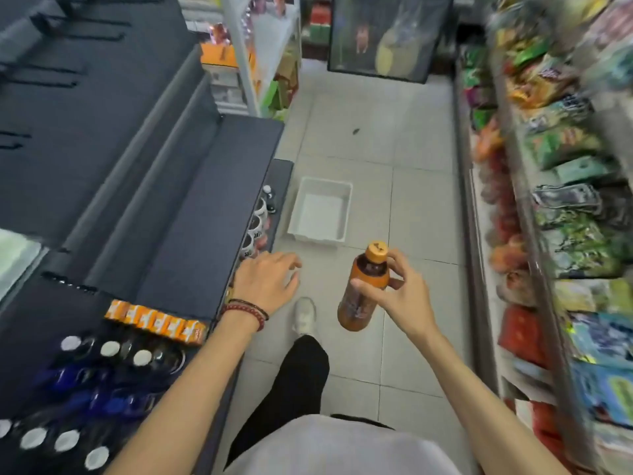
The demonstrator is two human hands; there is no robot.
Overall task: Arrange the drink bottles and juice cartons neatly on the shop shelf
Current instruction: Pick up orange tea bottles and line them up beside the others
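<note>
A white plastic tray (320,214) is sitting open side up on the pale tiled floor (411,186), along the left side of the aisle. Farther up the floor, a small dark speck (356,132) is lying on a tile, too small to identify. Along the floor's right edge, a snack rack (539,269) is carrying blurred, brightly coloured packets (565,138) on several tiers. At the far end of the floor, a black-framed panel (387,39) is standing upright, showing a yellowish picture. Left of it, a white shelving unit (245,60) is holding an orange box (219,54) and green packs (274,94).
</note>
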